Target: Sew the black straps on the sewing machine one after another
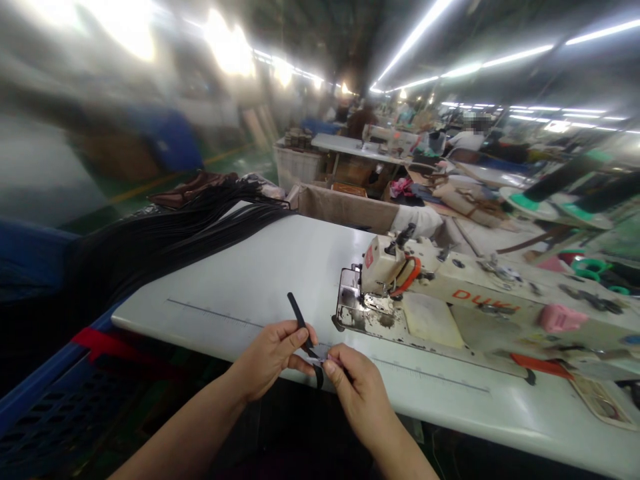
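Observation:
My left hand (274, 355) is closed on a narrow black strap (296, 310), held between thumb and fingers above the front edge of the table. One end of the strap sticks up past the thumb, and the other hangs below the fingers. Close beside it, my right hand (356, 381) is closed in a pinch on a small pale item (317, 360) that touches or crosses the strap. Its kind is too small to make out. A white sewing machine (450, 293) stands right of the hands, its needle area and metal plate (350, 290) beyond them.
A long bundle of black straps (200, 233) drapes over the left end of the white table (240, 280). Below it stands a blue plastic basket (55, 413) with red cloth (107, 347). Thread cones (537, 200) stand at right. Other workstations and people are behind.

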Demonstrator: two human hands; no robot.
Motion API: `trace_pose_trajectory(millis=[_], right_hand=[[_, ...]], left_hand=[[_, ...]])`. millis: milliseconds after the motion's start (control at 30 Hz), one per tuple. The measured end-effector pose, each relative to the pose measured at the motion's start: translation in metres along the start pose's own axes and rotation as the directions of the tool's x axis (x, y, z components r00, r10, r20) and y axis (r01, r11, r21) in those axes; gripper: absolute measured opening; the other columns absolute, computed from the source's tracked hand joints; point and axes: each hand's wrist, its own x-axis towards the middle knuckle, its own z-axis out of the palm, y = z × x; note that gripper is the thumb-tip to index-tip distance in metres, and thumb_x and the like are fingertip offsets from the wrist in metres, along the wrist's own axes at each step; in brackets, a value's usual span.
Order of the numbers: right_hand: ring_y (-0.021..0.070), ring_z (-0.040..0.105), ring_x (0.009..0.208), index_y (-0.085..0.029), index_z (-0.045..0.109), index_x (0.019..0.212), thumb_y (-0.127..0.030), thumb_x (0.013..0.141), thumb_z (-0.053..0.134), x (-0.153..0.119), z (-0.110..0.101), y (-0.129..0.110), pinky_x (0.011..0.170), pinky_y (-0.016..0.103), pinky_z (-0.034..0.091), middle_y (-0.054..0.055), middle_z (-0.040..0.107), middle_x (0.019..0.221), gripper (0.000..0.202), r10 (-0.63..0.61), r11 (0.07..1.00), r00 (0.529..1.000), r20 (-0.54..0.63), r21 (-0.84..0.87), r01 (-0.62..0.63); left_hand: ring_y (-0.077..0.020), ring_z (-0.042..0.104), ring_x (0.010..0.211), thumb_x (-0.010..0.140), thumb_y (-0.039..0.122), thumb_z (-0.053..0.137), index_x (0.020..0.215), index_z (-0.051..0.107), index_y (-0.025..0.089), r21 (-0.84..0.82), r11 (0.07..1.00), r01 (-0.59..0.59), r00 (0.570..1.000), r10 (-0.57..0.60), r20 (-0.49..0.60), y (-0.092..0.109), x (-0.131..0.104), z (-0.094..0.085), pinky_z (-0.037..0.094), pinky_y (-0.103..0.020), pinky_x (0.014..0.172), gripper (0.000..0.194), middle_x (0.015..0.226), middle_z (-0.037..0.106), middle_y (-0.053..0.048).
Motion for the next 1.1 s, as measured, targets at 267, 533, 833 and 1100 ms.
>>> trace_pose_trajectory(millis=[267, 533, 833, 1100], right_hand=[[0.0148, 0.049, 0.064, -0.024, 0.055, 0.078, -0.046, 0.105, 0.047, -0.003, -0.003, 0.011, 0.060, 0.026, 0.037, -0.003, 0.050, 0.068, 0.036, 0.045, 0.998, 0.995, -0.091, 0.054, -0.040], [0.0146, 0.050, 0.067, -0.023, 0.052, 0.075, -0.047, 0.104, 0.048, -0.006, 0.000, 0.017, 0.063, 0.026, 0.041, -0.003, 0.050, 0.071, 0.038, 0.104, 0.974, 0.991, -0.087, 0.208, -0.084], [0.0146, 0.057, 0.073, -0.021, 0.067, 0.078, -0.041, 0.101, 0.058, -0.020, 0.008, 0.002, 0.069, 0.025, 0.044, 0.000, 0.061, 0.076, 0.032, 0.048, 0.964, 0.995, 0.086, 0.258, -0.069], [0.0153, 0.062, 0.075, -0.024, 0.070, 0.120, -0.029, 0.103, 0.053, -0.031, -0.029, 0.013, 0.072, 0.026, 0.047, 0.000, 0.067, 0.081, 0.025, 0.048, 0.996, 0.996, -0.077, 0.072, -0.043]], left_hand=[[-0.0183, 0.068, 0.079, 0.081, 0.056, 0.079, 0.090, 0.072, 0.012, 0.024, 1.000, 0.002, 1.000, -0.001, -0.027, -0.001, 0.002, 0.002, 0.063, -0.030, 0.069, 0.046, 0.086, 0.066, -0.007], [-0.0170, 0.069, 0.064, 0.079, 0.061, 0.077, 0.076, 0.067, 0.015, 0.369, 0.926, -0.076, 0.978, 0.142, -0.153, 0.009, -0.002, 0.002, 0.059, -0.027, 0.060, 0.047, 0.077, 0.068, -0.005], [-0.0116, 0.065, 0.050, 0.089, 0.057, 0.067, 0.069, 0.059, 0.019, 0.618, 0.748, -0.241, 0.914, 0.390, -0.115, 0.016, 0.013, 0.026, 0.051, -0.022, 0.051, 0.044, 0.068, 0.063, 0.002], [-0.0265, 0.052, 0.141, 0.104, 0.039, 0.040, 0.136, 0.059, 0.017, 0.862, 0.202, -0.466, 0.828, 0.442, 0.344, -0.019, 0.081, 0.011, 0.043, -0.047, 0.121, 0.044, 0.147, 0.059, -0.014]])
